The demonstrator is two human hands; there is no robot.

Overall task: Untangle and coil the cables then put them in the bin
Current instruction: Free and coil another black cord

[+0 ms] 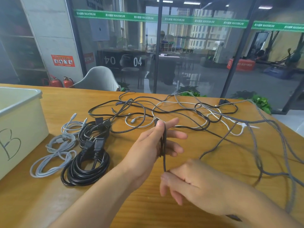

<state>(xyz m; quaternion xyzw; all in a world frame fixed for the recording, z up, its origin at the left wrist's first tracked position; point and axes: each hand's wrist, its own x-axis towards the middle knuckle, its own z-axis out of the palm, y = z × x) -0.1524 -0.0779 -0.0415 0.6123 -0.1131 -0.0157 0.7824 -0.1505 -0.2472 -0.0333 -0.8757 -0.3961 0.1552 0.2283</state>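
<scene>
My left hand (158, 142) is raised over the table's middle, thumb pressing the plug end of a dark braided cable (164, 155) against the fingers, with turns of it wrapped round them. Just below, my right hand (185, 183) pinches the same cable where it hangs down. The rest of that cable (256, 145) trails off to the right over the table. A tangle of black, white and grey cables (181, 111) lies beyond my hands. Coiled black power cables (85, 168) and coiled light grey cables (54, 155) lie at left. The cream bin (24, 122), marked B, stands far left.
The wooden table (131, 203) ends at its far edge against a glass wall. A grey chair (98, 79) stands behind the table, with green plants (261, 101) at the far right corner.
</scene>
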